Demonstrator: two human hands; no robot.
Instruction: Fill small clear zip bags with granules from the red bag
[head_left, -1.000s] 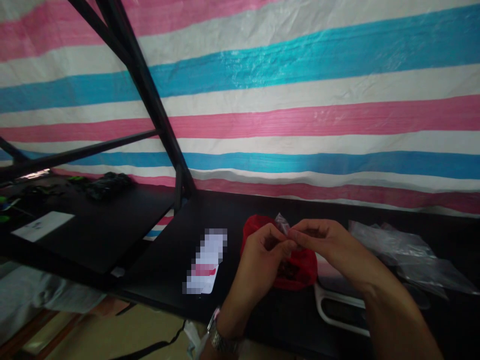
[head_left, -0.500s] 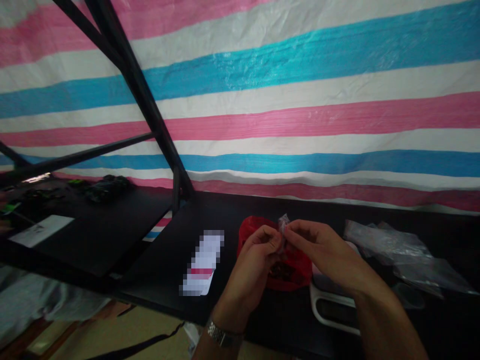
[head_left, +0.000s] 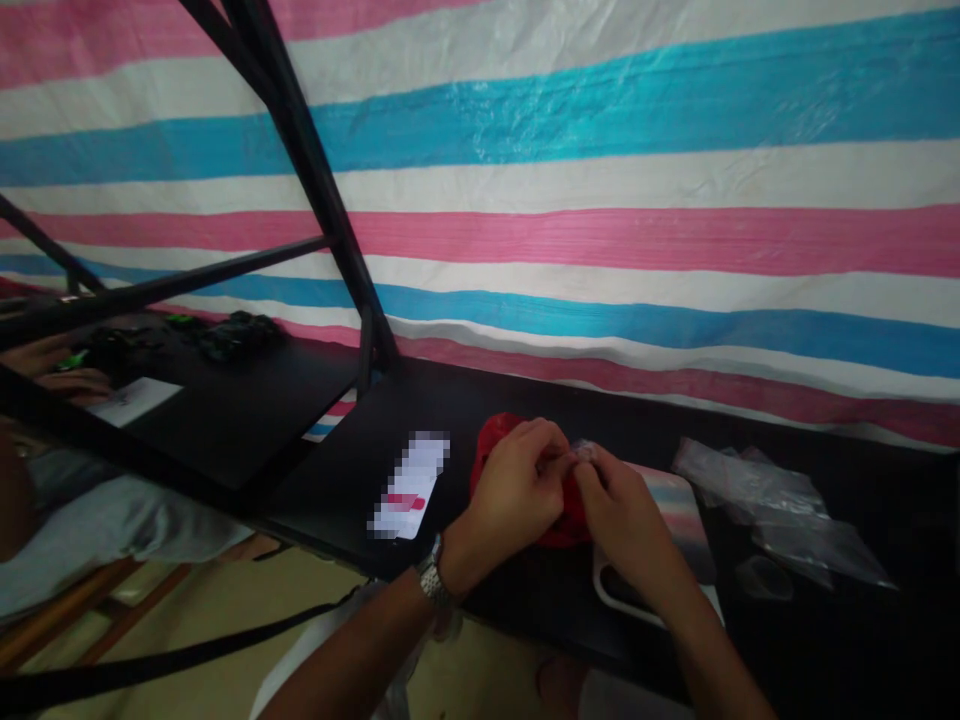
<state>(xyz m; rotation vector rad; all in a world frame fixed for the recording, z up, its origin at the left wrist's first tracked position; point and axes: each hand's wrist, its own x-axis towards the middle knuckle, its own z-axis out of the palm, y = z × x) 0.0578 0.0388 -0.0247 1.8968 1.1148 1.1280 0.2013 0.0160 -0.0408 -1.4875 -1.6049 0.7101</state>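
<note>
My left hand (head_left: 521, 475), with a metal watch (head_left: 432, 572) on its wrist, is closed in a pinch on a small clear plastic bag (head_left: 583, 450). On the bag's other side, the fingers of my right hand (head_left: 626, 515) pinch it as well. What the small bag contains is too blurred to tell. Both hands are above a red plastic bag (head_left: 489, 440) on the black table, and they cover most of it. Partly under my right forearm lies a flat white-edged object (head_left: 679, 500) with a shiny, reflecting top.
Several clear plastic bags (head_left: 757, 485) lie in a pile on the right, near a small round clear piece (head_left: 763, 578). A phone (head_left: 411, 490) with a lit screen is on the left. Beyond the black metal frame (head_left: 322, 200), another person's hands (head_left: 64, 370) are at the neighbouring table.
My hands have come closer together and lower over the red bag, and less of the small bag shows. The view has shifted, bringing the other person's hands into sight at left.
</note>
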